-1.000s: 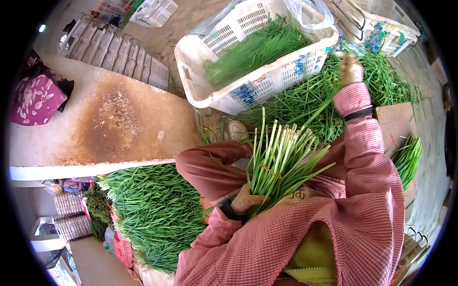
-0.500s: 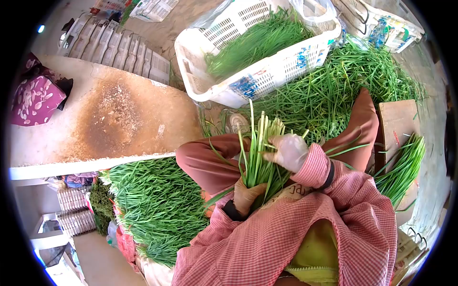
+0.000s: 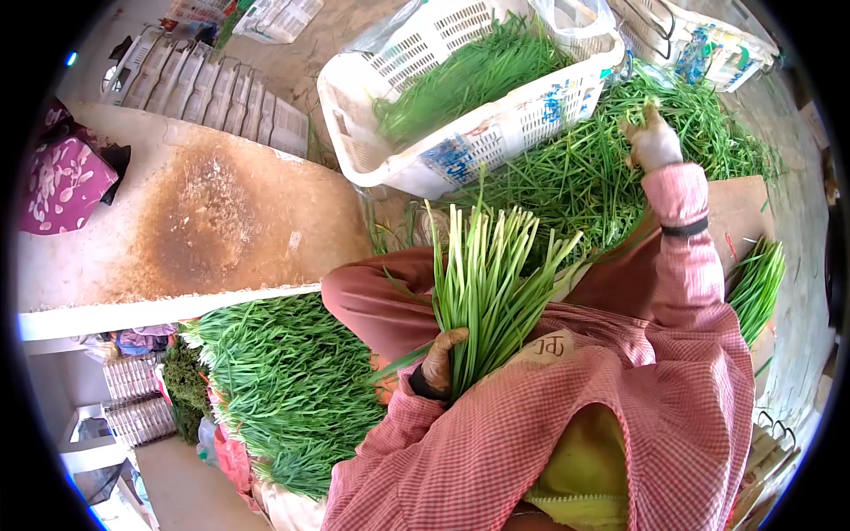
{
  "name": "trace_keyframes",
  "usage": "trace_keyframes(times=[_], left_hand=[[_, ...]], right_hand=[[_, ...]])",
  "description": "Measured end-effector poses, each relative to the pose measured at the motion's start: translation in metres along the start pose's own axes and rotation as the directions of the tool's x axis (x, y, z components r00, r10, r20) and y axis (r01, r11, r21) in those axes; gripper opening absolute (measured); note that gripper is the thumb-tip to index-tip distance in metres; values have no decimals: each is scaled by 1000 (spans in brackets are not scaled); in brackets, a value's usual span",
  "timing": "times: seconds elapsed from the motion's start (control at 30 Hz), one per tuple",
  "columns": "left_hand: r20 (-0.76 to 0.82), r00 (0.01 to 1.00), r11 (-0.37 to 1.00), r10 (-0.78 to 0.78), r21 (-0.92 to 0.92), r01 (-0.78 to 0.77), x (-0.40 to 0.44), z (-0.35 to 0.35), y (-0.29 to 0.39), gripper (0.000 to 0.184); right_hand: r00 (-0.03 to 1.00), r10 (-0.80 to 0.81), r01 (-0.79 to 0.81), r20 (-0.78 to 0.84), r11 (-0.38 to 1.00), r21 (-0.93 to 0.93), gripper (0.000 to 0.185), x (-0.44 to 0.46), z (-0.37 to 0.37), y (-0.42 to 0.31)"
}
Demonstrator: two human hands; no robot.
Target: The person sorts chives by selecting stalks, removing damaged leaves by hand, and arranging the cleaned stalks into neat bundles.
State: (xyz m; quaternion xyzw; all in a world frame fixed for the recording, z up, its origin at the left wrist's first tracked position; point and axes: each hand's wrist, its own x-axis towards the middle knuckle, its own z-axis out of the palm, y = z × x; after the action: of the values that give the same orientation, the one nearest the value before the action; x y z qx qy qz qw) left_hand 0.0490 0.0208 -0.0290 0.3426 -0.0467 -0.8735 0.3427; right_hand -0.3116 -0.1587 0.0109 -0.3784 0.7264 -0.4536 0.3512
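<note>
My left hand (image 3: 440,361) is wrapped round the lower part of a bunch of green stalks (image 3: 487,292), whose pale ends fan upward over my lap. My right hand (image 3: 653,145) is stretched out over the loose green pile (image 3: 589,181) on the floor, at its upper right. Its fingers look bent together, with a small pale-green bit at their tips that is too small to make out. The pile lies beside a white crate (image 3: 372,173), which holds more long green leaves (image 3: 478,80).
A stained board (image 3: 292,208) extends at left, with a purple patterned cloth (image 3: 66,186) on it. Dense green bunches (image 3: 292,398) lie below it. Stacked crates (image 3: 204,93) stand behind. At right, a tied bunch (image 3: 757,292) rests on cardboard (image 3: 739,208); another white crate (image 3: 708,53) is behind.
My right hand came in to the held bunch, then moved back out to the loose pile. My left hand has kept hold of the bunch, which now looks fuller and more spread.
</note>
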Motion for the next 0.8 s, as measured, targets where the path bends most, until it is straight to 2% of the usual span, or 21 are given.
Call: trace_keyframes(times=[0.03,0.1,0.13,0.2,0.23,0.27,0.3,0.33,0.4,0.43,0.47,0.5,0.53,0.57,0.6,0.67,0.7,0.73,0.77,0.8], left_hand=[[10,1000,1000,1,-25,-1,2,-1,-1,50],[18,1000,998,-15,-63,17,4,1,-3,50],[-12,1000,998,-23,-59,22,1,6,-1,50],[-48,998,998,-34,-50,32,-4,10,0,51],[-55,998,999,-38,-7,38,-6,7,0,51],[-60,997,999,-39,35,41,-7,5,1,51],[-83,997,999,-4,53,9,-8,14,1,51],[-82,997,998,2,56,2,-9,16,1,51],[-52,998,995,26,-99,-31,-10,17,1,49],[-61,998,993,21,-113,-27,-11,15,1,49],[-67,997,992,28,-121,-36,-13,14,2,49],[-64,998,991,22,-130,-30,-13,14,2,49],[-58,998,991,12,-135,-20,-14,14,2,49],[-76,997,993,16,-117,-25,-13,15,2,49],[-70,997,993,12,-116,-20,-13,18,2,49],[-79,996,999,40,-26,-42,-12,24,3,46],[-75,997,999,37,-24,-39,-9,22,3,46],[-111,994,1000,11,17,-9,-9,18,1,45],[-144,989,998,-11,56,19,-8,15,0,43],[-142,990,998,-12,55,20,-8,20,-1,43]], right_hand=[[989,135,-116,55,959,-258,51,-40,-1,-44],[965,-105,120,241,991,-52,69,-80,17,-32],[902,-269,248,336,963,106,74,-101,25,-37],[788,-347,476,509,868,-145,77,-123,43,-44],[669,-352,559,655,819,-130,79,-125,57,-37],[579,-155,629,800,709,-318,68,-127,68,-43],[451,52,742,891,532,-407,58,-130,78,-48],[430,-80,766,899,559,-317,40,-132,87,-31],[429,-266,644,863,760,-86,24,-126,98,-9],[472,-194,197,860,974,112,19,-121,98,2],[473,-102,-310,875,911,274,14,-114,95,12],[532,-116,-425,838,820,384,13,-100,84,4],[627,29,-485,779,797,360,15,-90,71,-6],[781,114,-445,614,791,420,15,-71,69,9],[915,119,-301,385,837,458,16,-60,60,4],[938,-123,-134,323,731,669,12,-53,55,9],[811,-383,196,442,890,411,11,-75,59,-2],[605,-605,588,517,778,221,11,-97,64,-12],[577,-489,611,654,790,53,13,-108,71,-25],[527,-353,662,773,741,-113,15,-120,78,-37]])
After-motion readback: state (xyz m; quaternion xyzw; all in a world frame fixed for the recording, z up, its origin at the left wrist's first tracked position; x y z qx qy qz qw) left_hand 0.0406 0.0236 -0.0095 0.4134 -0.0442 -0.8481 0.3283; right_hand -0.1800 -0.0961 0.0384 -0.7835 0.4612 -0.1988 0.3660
